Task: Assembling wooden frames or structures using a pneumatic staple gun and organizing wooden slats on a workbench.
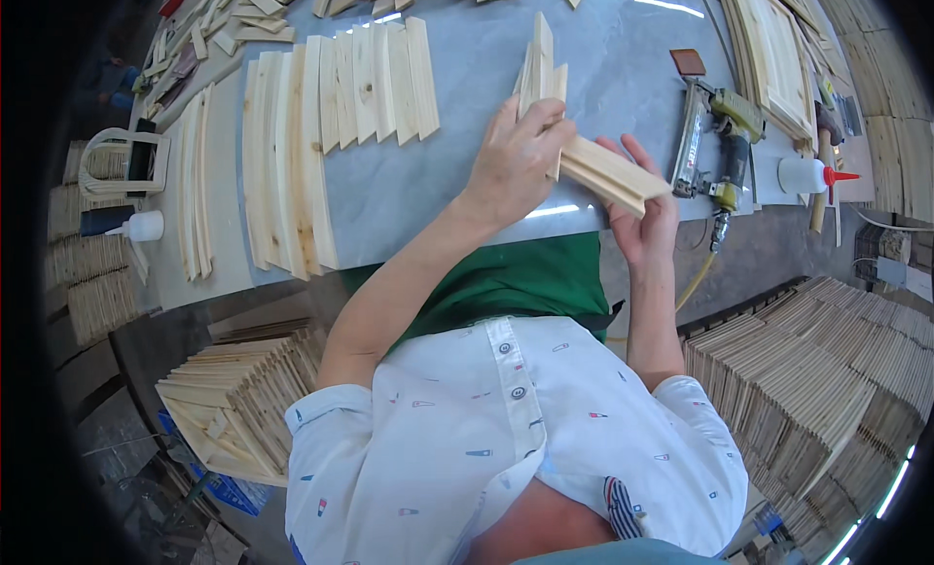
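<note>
My left hand (516,161) is closed around a small bunch of pale wooden moulding strips (541,69) with angled ends, held over the grey worktable (467,166). A grooved, mitre-cut moulding strip (608,171) slants from beside my left fingers down to my right hand (647,215). That right hand cradles the strip's near end, with some fingers reaching up behind it; their grip is partly hidden by the wood. To the left lie a row of short strips (377,84) and a row of long strips (287,161), side by side.
A nail gun (725,137) with a yellow hose lies right of my hands, near a red-tipped white glue bottle (803,175). Wooden frames (773,59) are stacked at the far right. Another white bottle (146,226) stands left. Frame stacks (808,370) flank me below the table.
</note>
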The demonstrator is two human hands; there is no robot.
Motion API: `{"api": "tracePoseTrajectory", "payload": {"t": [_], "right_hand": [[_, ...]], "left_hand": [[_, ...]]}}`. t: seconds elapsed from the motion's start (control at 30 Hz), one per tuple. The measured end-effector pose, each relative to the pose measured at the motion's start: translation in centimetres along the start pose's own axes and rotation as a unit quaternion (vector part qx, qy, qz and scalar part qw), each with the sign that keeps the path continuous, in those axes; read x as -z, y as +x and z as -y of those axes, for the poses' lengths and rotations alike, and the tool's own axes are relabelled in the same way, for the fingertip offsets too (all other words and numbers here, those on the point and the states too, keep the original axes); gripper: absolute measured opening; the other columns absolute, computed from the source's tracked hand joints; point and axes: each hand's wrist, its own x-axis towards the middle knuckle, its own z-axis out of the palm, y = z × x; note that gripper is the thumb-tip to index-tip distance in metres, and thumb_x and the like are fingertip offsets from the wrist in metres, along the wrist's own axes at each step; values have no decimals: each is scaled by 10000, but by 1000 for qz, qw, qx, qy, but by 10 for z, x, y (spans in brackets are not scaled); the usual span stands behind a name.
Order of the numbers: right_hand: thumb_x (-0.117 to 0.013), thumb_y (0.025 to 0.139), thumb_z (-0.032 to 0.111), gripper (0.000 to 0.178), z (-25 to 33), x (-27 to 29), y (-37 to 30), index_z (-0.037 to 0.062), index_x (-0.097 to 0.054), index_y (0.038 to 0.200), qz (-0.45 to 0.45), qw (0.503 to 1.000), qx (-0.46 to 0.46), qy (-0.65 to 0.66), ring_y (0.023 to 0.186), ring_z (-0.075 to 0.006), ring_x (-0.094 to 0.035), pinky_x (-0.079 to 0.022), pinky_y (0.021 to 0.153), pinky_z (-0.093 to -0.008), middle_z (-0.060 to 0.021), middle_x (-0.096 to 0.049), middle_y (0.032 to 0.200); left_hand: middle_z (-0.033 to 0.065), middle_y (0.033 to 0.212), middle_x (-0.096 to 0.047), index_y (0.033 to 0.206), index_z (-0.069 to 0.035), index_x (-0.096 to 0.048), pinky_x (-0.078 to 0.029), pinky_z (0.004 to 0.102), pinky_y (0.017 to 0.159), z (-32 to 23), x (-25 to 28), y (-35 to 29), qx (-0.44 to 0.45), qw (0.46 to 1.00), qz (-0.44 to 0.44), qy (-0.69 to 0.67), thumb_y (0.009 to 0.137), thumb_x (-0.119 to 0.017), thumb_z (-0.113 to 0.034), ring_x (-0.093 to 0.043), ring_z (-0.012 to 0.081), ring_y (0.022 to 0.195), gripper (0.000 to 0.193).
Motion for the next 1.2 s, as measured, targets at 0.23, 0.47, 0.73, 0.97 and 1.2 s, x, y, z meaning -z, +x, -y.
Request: {"api": "tracePoseTrajectory", "payload": {"t": [0.23, 0.47, 0.73, 0.97, 1.2], "right_hand": [[-538, 950, 104, 518, -26, -21, -10, -59, -334, 1398, -51, 987, 88, -122, 1200, -300, -532, -457, 1012, -419, -215, -486, 1358], [-577, 921, 99, 409, -13, -25, 23, -56, -458, 1280, -79, 979, 42, -184, 1042, -218, -621, -520, 888, -346, -176, -619, 1176], [-612, 876, 155, 341, -7, -31, 39, -61, -509, 1119, -94, 926, 63, -361, 781, -148, -651, -519, 717, -275, -106, -670, 900], [-630, 839, 196, 360, -7, -29, 41, -52, -546, 1086, -84, 879, 72, -464, 717, -124, -616, -502, 675, -269, -86, -654, 835], [-642, 804, 244, 366, -11, -18, 50, -44, -579, 1021, -72, 860, 105, -495, 724, -156, -621, -507, 692, -301, -94, -656, 808]], "left_hand": [[106, 1290, -526, 1199, -47, -588, -404, 403, 995, -10, 10, -10, 23, 999, 36, -22, 731, -682, -16, -469, 325, 1223, 478], [120, 1238, -568, 1246, -26, -564, -438, 346, 953, -13, 25, -25, 160, 957, 34, -238, 815, -715, -129, -565, 271, 1133, 468], [135, 1190, -586, 1198, -23, -575, -445, 348, 943, -11, 23, -33, 218, 954, -33, -205, 861, -617, -45, -583, 275, 1085, 341], [164, 1104, -601, 1197, -31, -560, -434, 392, 945, -9, 17, -36, 197, 969, -128, -76, 859, -615, -78, -547, 330, 1103, 346], [165, 1072, -604, 1108, -3, -569, -458, 391, 891, -17, 7, -29, 217, 973, -79, -13, 831, -675, -170, -579, 321, 1011, 341]]}}
